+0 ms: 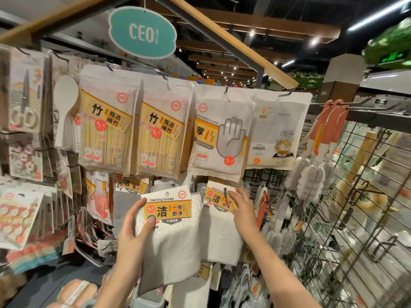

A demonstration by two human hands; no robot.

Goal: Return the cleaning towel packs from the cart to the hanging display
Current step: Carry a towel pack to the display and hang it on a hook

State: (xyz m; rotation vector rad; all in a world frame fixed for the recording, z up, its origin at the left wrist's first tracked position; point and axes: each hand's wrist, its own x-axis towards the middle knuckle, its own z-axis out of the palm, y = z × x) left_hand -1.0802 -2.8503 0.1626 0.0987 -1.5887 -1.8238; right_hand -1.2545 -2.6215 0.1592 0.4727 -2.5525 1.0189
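A crowded shop aisle closes round me, with hanging goods to the left and ahead and a black wire rack [355, 196] walling off the right, so the only free room is the narrow gap where my arms reach up. Nearest, my left hand [131, 227] grips a towel pack [171, 230], thumb curled over its yellow card label and fingers behind; the cloth is white, nubbly and soft, hanging loose below the stiff card, its top edge just under the row above. Just beside it, my right hand [242, 210] pinches the card header of a second towel pack [220, 230], which hangs on a dark hook [225, 192], its white cloth touching the edge of the first. Above them hang flat glossy pouches: two bamboo chopstick packs [106, 127], a disposable gloves pack [220, 134] and a white bag [278, 132], edges overlapping. Orange-handled brushes [315, 152] with fuzzy heads dangle at the right. Farthest up, a teal oval sign [142, 33] hangs from a wooden beam [233, 41].
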